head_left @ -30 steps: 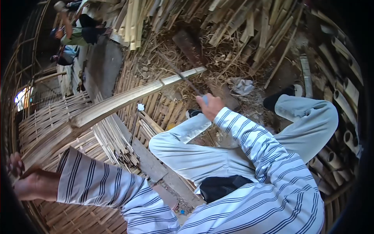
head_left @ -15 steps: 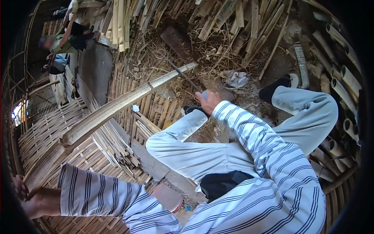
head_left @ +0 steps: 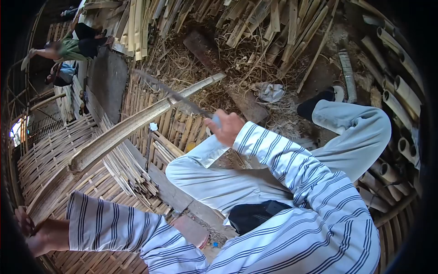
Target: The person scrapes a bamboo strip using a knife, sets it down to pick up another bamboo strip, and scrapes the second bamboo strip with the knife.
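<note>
A long split bamboo piece (head_left: 119, 135) runs diagonally from the lower left up to the litter near the top centre. At its lower left end my left hand (head_left: 40, 235) is closed around it, dim at the edge of view. My right hand (head_left: 228, 129) grips the blue handle of a long-bladed knife (head_left: 195, 108). Its thin dark blade points up and left, blurred by motion, and crosses over the bamboo in view. Whether the blade touches the bamboo, I cannot tell.
Split bamboo strips (head_left: 292, 32) are piled at the top, above curly shavings (head_left: 246, 59). Bamboo poles (head_left: 401, 100) line the right side. A woven bamboo panel (head_left: 45, 150) and a bundle of strips (head_left: 130, 171) lie left. Other people (head_left: 73, 50) are at upper left.
My right hand has moved left and slightly down with the knife, whose blade has swung further left across the bamboo. My left hand stays on the bamboo. A person at upper left has shifted their arms.
</note>
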The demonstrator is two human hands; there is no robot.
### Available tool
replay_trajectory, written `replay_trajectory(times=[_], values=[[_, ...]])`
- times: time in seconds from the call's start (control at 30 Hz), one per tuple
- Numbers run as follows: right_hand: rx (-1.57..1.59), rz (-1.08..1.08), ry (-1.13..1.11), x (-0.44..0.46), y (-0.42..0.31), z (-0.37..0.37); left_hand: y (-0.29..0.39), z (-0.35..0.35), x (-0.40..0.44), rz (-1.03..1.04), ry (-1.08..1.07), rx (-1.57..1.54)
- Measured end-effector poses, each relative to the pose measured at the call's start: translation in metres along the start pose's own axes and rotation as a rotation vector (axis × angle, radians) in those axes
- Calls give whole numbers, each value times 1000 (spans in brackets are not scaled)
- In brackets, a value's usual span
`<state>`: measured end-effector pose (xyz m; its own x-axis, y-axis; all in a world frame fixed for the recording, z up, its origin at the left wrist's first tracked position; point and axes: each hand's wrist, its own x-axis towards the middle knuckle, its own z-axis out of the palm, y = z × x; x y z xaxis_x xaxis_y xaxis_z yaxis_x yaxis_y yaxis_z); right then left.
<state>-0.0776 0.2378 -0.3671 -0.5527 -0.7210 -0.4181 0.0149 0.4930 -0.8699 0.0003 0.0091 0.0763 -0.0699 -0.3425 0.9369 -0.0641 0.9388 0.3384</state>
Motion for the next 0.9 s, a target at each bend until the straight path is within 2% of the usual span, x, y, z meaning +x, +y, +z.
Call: replay_trajectory(times=[0.03, 0.07, 0.1, 0.13, 0.2, 0.27, 0.3, 0.33, 0.4, 0.47, 0.5, 0.53, 0.6, 0.67, 0.7, 0.83, 0.9], values=[[158, 36, 87, 13, 31, 17, 3, 2, -1, 2, 7, 9], [135, 139, 196, 22, 56, 27, 6, 5, -3, 8, 12, 15], [56, 92, 156, 34, 84, 27, 10, 7, -6, 10, 23, 18], [108, 175, 257, 47, 123, 44, 15, 11, -10, 15, 35, 21], [120, 251, 139, 40, 90, 17, 31, 28, -28, 30, 77, 39], [159, 167, 187, 35, 62, 18, 45, 45, -44, 34, 127, 108], [214, 165, 105, 31, 51, 16, 37, 37, -37, 31, 99, 58], [49, 130, 65, 30, 41, 15, 23, 21, -25, 28, 70, 18], [13, 84, 16, 21, 23, 5, 3, 3, -6, 22, 21, 17], [66, 166, 81, 33, 55, 18, 0, 1, 3, 30, 11, 71], [48, 155, 165, 47, 93, 35, 1, -1, 4, 32, 7, 85], [72, 245, 214, 52, 119, 35, 2, -2, 5, 31, 6, 85], [79, 245, 181, 53, 123, 26, 2, -5, 8, 34, 3, 94], [68, 278, 284, 52, 103, 43, -4, -14, 14, 35, -28, 128], [92, 215, 149, 42, 82, 28, -10, -17, 21, 44, -54, 151], [-25, 133, -2, 18, 22, -2, -18, -19, 29, 85, -136, 193], [33, 202, 49, 29, 56, 14, -10, -12, 20, 69, -109, 222]])
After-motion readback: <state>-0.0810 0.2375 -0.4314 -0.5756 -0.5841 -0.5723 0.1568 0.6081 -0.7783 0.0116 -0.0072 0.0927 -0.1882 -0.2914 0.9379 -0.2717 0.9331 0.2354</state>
